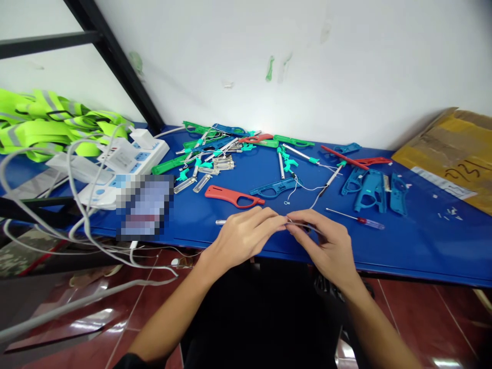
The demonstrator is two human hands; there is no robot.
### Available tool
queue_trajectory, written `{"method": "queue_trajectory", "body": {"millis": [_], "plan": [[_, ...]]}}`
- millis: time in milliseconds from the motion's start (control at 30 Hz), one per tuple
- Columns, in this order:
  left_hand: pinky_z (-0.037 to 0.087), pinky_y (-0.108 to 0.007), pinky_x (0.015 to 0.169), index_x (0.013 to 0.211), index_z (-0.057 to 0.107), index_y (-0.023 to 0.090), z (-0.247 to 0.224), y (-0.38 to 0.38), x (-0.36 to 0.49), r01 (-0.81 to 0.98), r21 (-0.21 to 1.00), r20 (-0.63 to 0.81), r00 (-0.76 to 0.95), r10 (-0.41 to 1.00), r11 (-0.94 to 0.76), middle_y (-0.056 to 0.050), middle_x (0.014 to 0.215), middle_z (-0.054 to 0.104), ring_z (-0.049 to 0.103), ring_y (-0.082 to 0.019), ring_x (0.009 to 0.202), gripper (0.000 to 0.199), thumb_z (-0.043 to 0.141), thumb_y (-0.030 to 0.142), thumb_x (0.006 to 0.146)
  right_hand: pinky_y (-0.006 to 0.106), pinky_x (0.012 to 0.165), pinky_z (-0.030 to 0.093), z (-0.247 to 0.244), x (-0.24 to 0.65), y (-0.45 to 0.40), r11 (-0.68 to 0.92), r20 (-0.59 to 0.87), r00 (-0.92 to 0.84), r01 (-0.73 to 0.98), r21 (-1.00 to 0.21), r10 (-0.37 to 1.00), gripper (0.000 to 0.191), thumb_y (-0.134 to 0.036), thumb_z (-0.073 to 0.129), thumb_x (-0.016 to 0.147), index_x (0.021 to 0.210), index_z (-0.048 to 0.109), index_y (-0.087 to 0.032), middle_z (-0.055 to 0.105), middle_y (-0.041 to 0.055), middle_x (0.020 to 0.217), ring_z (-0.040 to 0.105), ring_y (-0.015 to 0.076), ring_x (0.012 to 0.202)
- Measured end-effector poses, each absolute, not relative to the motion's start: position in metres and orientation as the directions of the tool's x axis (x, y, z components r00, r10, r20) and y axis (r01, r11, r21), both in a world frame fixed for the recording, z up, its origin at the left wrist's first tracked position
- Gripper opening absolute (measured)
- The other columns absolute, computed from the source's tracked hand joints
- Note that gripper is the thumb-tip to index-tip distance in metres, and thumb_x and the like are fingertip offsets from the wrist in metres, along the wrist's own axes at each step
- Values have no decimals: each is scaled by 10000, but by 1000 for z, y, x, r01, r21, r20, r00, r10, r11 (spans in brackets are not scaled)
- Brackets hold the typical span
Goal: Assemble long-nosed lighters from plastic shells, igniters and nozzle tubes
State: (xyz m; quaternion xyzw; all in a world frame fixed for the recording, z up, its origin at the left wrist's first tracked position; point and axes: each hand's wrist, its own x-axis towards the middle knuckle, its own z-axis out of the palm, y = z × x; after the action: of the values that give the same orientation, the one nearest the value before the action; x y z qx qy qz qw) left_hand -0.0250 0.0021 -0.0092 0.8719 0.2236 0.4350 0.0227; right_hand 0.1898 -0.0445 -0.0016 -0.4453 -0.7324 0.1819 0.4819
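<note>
My left hand [249,233] and my right hand [326,243] meet fingertip to fingertip above the front edge of the blue table. Both pinch a thin pale wire [303,224], which runs back under my right fingers. A short metal tube end [220,222] pokes out to the left of my left hand; whether that hand holds it is hidden. Just beyond lie a red lighter shell [223,195] and a blue lighter shell [277,189]. Right of my right hand rests a screwdriver [361,220] with a clear handle.
Behind lies a pile of green, blue and red lighter parts with clear fuel tanks [202,183]. Blue shell halves [371,189] are at right, near a taped cardboard box [449,159]. Leftward are a power strip [115,184], a blurred phone [146,207], loose cables and yellow-green straps [42,128].
</note>
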Motion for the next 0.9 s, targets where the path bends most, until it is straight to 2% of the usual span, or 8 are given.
{"method": "queue_trajectory", "body": {"millis": [167,333,467,600,733,800,900], "plan": [[642,-296,803,1125,667,181,-11,1,-24,371,314,719,509,474,-874,-61,1034,809,793,-180,893,63,611,193,1097,294,830,657,4,196,-43,560,525,-221,480,-675,822,144,-199,736,1023,1155,776,-243,816,48,1059,786,179,915],[608,-273,719,1069,622,203,-14,-1,-25,365,403,684,490,541,-839,-27,951,793,766,-160,783,58,592,172,1030,297,823,661,3,193,-45,557,509,-241,476,-680,827,136,-212,719,1037,1138,799,-256,832,41,1041,799,187,906],[578,-279,675,1170,629,205,-12,-2,-27,399,401,632,532,564,-825,-25,955,801,774,-173,778,135,563,227,1055,296,814,652,4,194,-45,586,524,-268,447,-675,808,150,-191,706,1039,1131,806,-257,832,40,1024,793,184,894],[568,-304,672,1146,619,200,-10,-2,-28,397,388,571,605,555,-832,-31,971,792,777,-199,815,116,525,224,1083,278,776,627,4,197,-44,591,497,-319,429,-683,807,120,-181,711,1036,1091,802,-237,820,40,990,774,170,860],[595,-324,696,1139,601,193,-11,-2,-28,388,406,573,598,561,-827,-56,1018,793,795,-222,871,101,532,206,1066,251,746,611,-1,194,-43,576,480,-319,413,-706,817,118,-169,702,1045,1103,783,-232,802,27,995,755,144,839],[615,-336,730,1153,595,191,-12,-2,-28,378,412,582,591,559,-829,-72,1054,797,805,-233,914,112,535,199,1058,264,788,612,-4,192,-44,611,523,-317,441,-657,791,139,-147,696,1046,1132,766,-230,803,32,1027,757,149,882],[633,-359,773,1191,589,184,-14,-2,-28,386,409,568,602,561,-827,-84,1095,798,809,-247,955,142,530,183,1061,301,793,589,-5,191,-46,683,609,-370,593,-427,702,175,-109,681,1044,1170,740,-215,809,50,1049,731,168,866]]}}
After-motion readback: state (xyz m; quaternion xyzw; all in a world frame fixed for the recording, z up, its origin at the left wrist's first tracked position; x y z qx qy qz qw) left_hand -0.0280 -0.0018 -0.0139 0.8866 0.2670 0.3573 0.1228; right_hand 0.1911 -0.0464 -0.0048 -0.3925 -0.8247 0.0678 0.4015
